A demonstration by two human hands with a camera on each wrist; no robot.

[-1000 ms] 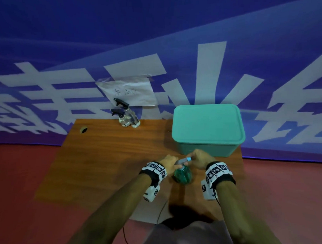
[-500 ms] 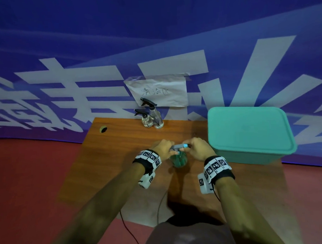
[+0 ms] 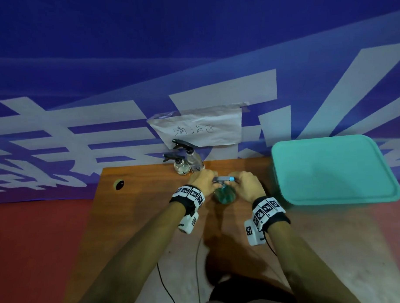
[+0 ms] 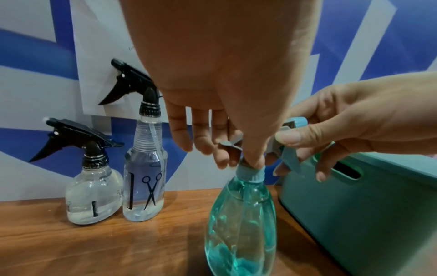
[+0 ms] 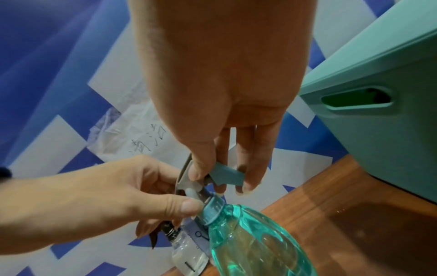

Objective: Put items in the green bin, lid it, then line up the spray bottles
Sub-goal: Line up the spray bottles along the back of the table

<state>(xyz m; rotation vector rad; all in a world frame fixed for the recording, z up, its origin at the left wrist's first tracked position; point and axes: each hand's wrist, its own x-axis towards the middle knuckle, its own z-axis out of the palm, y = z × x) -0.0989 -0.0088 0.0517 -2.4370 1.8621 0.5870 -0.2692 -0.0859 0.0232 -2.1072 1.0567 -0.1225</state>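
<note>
The lidded green bin (image 3: pixel 331 169) is seen at the worktop's (image 3: pixel 140 210) right. The teal, translucent spray bottle (image 4: pixel 241 220) stands just left, its trigger head gripped by left hand (image 3: pixel 201 182) and right hand (image 3: pixel 248 186). Scissor prints on the far clear bottles (image 4: pixel 144 186) are shown by the left wrist view only.

Translucent teal body on the held spray bottle (image 4: pixel 241 220), with a pale blue collar, blue trigger and grey head. Clear, colourless bodies with black trigger heads on the round spray bottle (image 4: pixel 93 194) and the tall spray bottle (image 4: pixel 144 188), black comb and scissors printed on the tall one. Mint green all over the lidded bin (image 3: pixel 331 169) at 3 o'clock. Warm orange-brown wood grain across the desk (image 3: pixel 140 210). Deep blue banner (image 3: pixel 191 49) with broad white strokes at 12 o'clock, white paper sign (image 3: pixel 202 126) with dark handwriting. Red floor (image 3: pixel 34 247). Black wristbands (image 3: pixel 268 211) with white, black-patterned square tags.
</note>
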